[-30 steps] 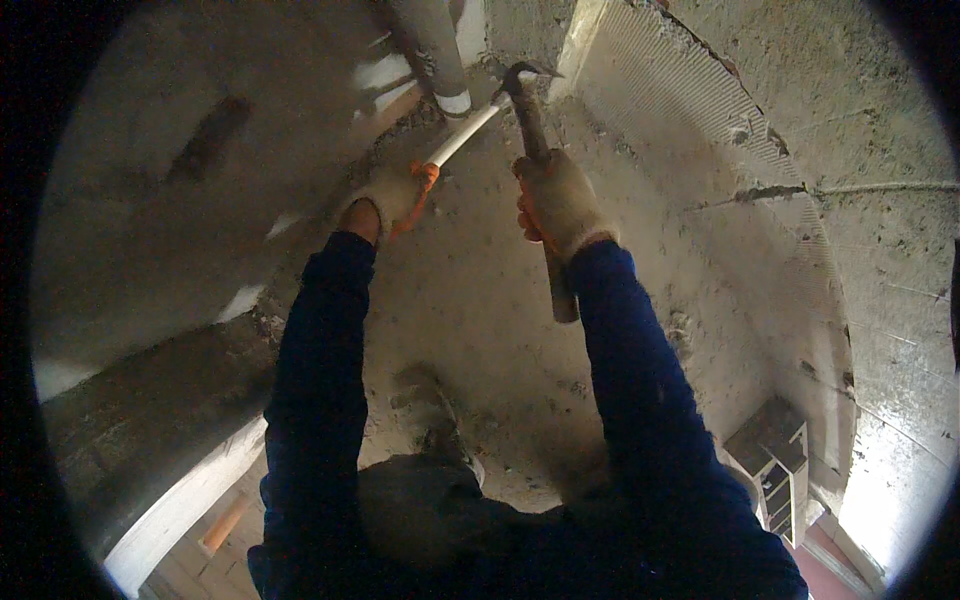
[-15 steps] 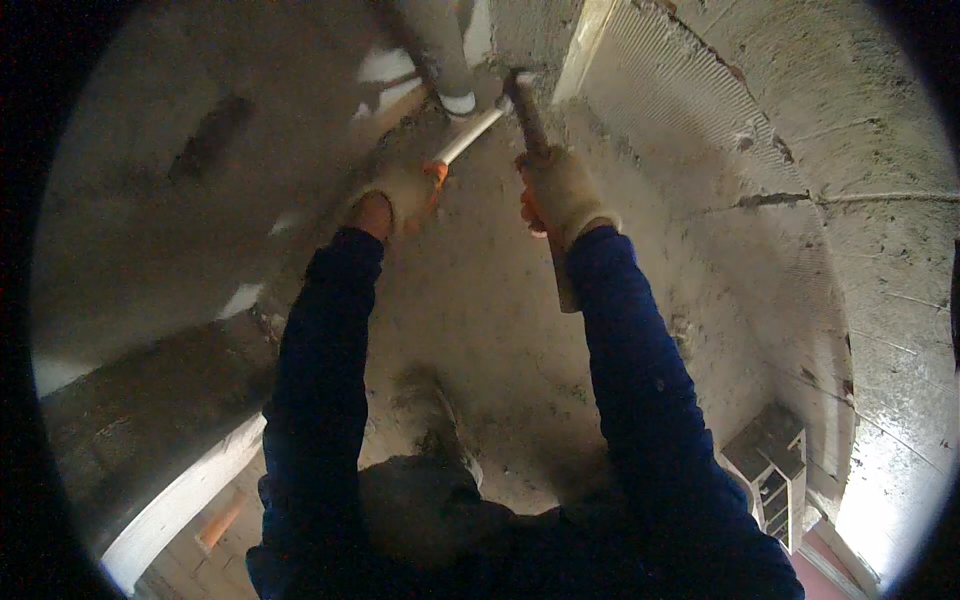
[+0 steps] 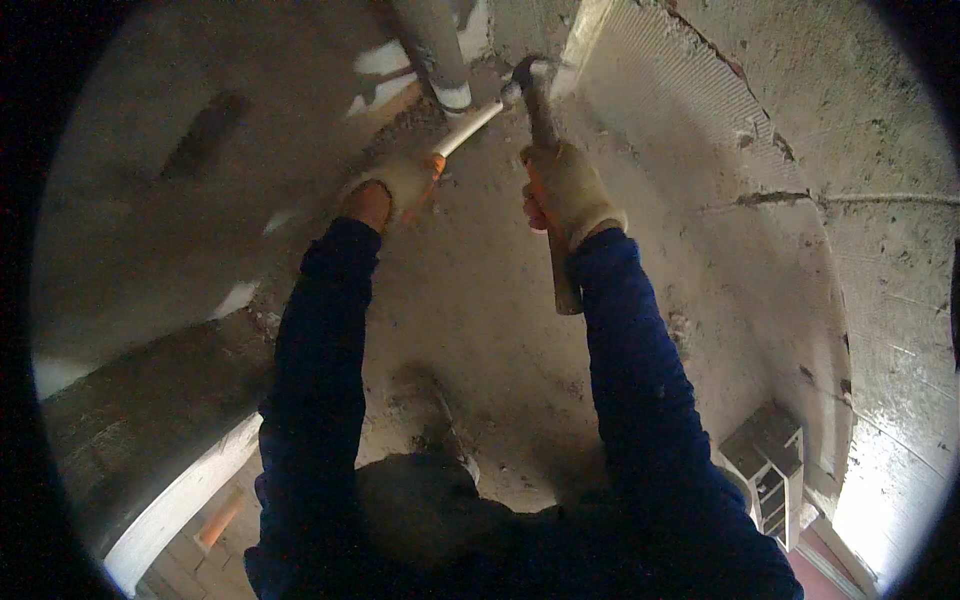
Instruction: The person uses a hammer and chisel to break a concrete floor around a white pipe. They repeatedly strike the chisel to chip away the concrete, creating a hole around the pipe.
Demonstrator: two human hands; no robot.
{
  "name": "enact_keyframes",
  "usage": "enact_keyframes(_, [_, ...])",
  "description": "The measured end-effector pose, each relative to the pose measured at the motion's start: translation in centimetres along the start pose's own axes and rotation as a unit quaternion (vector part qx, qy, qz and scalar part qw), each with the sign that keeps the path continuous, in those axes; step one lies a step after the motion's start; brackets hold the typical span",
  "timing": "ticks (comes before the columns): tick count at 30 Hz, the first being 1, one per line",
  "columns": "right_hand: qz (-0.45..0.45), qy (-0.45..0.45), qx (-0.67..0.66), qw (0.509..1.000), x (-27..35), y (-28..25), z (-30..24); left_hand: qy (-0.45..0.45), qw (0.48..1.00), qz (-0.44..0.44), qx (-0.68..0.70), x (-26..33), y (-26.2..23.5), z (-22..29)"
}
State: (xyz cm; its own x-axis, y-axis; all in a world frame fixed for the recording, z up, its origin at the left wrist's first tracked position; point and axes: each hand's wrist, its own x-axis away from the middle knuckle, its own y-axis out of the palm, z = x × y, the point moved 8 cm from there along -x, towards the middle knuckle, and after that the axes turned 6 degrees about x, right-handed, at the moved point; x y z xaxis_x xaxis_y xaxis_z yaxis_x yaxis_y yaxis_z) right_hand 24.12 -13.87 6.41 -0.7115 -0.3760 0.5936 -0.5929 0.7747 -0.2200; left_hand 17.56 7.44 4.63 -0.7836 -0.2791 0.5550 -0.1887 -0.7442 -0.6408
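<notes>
My left hand (image 3: 405,188), in a pale glove with orange on the palm side, is closed around a pale straight rod (image 3: 472,130). The rod slants up and right; what kind of tool it is does not show. My right hand (image 3: 572,195), gloved the same way, grips a hammer (image 3: 540,112) by its handle, whose lower end sticks out below the fist. The hammer's head is right by the rod's far end; whether they touch I cannot tell.
A grey pipe (image 3: 432,50) comes down just beyond the rod. A rough concrete wall (image 3: 870,150) rises on the right, with a ridged mortar patch (image 3: 690,80). A slotted metal piece (image 3: 775,465) stands at lower right. A thick dark beam-like form (image 3: 150,410) lies at lower left.
The hammer's head has shifted slightly up and right, away from the rod's end. My left hand and the rod have hardly moved.
</notes>
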Motion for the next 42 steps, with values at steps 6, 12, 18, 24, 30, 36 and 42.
enact_keyframes(6, [0.136, -0.231, -0.288, 0.919, 3.3, -2.2, -4.3, -0.027, 0.995, -0.012, -0.093, -0.4, -0.6, 0.3])
enact_keyframes(12, [0.032, -0.079, 0.013, 0.996, -0.9, 1.4, -1.3, -0.017, 0.993, -0.001, -0.121, 0.0, -1.1, 1.8])
enact_keyframes(18, [0.025, -0.079, -0.232, 0.969, 1.8, 0.1, -0.1, -0.026, 0.996, -0.025, -0.083, -0.3, -0.1, 0.9])
enact_keyframes(24, [0.101, -0.06, -0.282, 0.952, -0.2, 1.6, 0.7, 0.032, 0.985, -0.008, -0.168, -0.2, -1.8, 2.9])
enact_keyframes(30, [-0.034, 0.06, -0.153, 0.986, -0.7, 2.6, 7.2, 0.057, 0.976, 0.034, -0.207, -0.6, -0.3, 0.7])
enact_keyframes(36, [-0.016, 0.102, -0.185, 0.977, 1.9, 2.2, 11.4, -0.094, 0.971, -0.075, 0.206, 4.0, 1.3, -7.7])
enact_keyframes(42, [-0.01, 0.095, -0.162, 0.982, 1.3, 2.4, 10.9, -0.049, 0.973, 0.006, 0.225, 2.1, 2.0, -5.7])
